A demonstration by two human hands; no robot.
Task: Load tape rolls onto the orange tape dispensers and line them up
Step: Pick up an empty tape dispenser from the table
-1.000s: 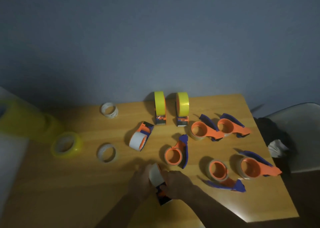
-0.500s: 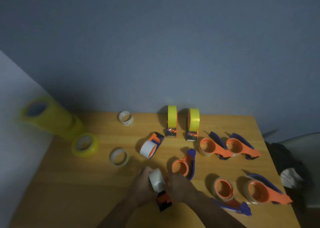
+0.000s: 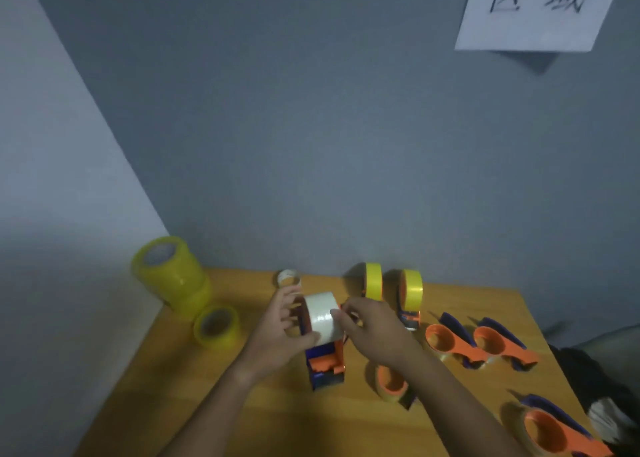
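Observation:
I hold an orange and blue tape dispenser (image 3: pixel 325 364) upright above the wooden table (image 3: pixel 214 397), with a white tape roll (image 3: pixel 322 314) on its hub. My left hand (image 3: pixel 280 332) grips the roll and dispenser from the left, thumb on the roll's front. My right hand (image 3: pixel 374 328) pinches the roll's right edge. Two dispensers with yellow tape (image 3: pixel 373 281) (image 3: pixel 412 288) stand side by side at the back by the wall. Several orange dispensers lie flat at the right (image 3: pixel 446 344) (image 3: pixel 498 347) (image 3: pixel 547 432), one partly under my right forearm (image 3: pixel 391 384).
A stack of yellow tape rolls (image 3: pixel 166 269) stands at the back left, with a single yellow roll (image 3: pixel 216 326) in front of it. A small white roll (image 3: pixel 289 278) lies near the wall. A paper sign (image 3: pixel 540 6) hangs on the wall. Dark items sit off the table's right edge.
My hands have lifted the dispenser with the white roll up from the table's front toward the middle. The camera has tilted upward, showing more wall.

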